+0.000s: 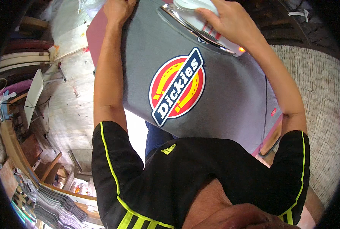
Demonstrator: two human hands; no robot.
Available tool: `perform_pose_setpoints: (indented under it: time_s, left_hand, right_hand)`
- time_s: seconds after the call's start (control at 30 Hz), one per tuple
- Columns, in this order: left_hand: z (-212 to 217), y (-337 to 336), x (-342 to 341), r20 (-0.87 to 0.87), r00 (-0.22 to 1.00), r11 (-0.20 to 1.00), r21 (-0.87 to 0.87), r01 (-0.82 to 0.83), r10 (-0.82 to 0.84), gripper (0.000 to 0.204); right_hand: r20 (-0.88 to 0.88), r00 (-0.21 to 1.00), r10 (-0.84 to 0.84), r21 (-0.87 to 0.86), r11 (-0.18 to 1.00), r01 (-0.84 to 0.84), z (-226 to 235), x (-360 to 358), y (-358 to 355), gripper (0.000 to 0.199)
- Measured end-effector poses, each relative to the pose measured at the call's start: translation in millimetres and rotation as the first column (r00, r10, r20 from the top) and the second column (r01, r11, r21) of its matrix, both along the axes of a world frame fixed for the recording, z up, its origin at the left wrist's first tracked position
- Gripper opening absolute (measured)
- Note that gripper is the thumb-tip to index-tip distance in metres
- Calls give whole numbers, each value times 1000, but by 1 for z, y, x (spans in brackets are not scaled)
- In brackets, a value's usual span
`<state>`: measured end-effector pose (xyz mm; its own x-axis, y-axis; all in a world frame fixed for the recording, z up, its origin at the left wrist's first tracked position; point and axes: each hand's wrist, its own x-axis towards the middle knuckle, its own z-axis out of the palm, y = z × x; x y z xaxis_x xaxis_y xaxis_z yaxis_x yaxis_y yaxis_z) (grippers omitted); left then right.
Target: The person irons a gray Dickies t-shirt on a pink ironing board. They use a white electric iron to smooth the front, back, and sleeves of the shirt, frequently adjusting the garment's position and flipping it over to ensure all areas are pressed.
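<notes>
A grey garment (231, 103) lies spread over an ironing board with a dull pink cover (96, 36). A round red and yellow printed emblem with a dark blue diagonal banner (177, 87) sits near its middle. My right hand (234, 23) is closed round the handle of a clothes iron (200, 28) with a white body and shiny metal rim. The iron is over the garment's far part, beyond the emblem, with a small orange light glowing at its heel. My left hand (117, 11) is at the garment's far left edge; its fingers are mostly cut off by the picture's upper edge.
Stacked folded cloth (55, 206) lies at the lower left. Boards (25, 57) and a white folding stand (34, 93) are along the left. Clear plastic (90, 7) is beside my left hand. A woven, striped surface (315, 84) lies at the right.
</notes>
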<state>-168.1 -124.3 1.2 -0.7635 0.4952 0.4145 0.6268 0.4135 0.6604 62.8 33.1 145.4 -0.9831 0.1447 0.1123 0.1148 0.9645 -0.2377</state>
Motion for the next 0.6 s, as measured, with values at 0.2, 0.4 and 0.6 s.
perform_pose_setpoints:
  time_s: [0.2,0.4,0.6]
  left_hand:
    - [6,-22,-8,29,998,998,25,53,-54,34]
    - [-1,-52,1,113,993,996,91,-27,16,38]
    - [-2,-50,10,87,994,981,173,-84,70,25]
  right_hand:
    - [-44,999,-14,-30,999,13,-6,-56,-25,39]
    - [-90,994,-62,-49,997,58,-12,-87,-43,42]
    - [-94,994,-48,-73,996,42,-18,-119,-54,43]
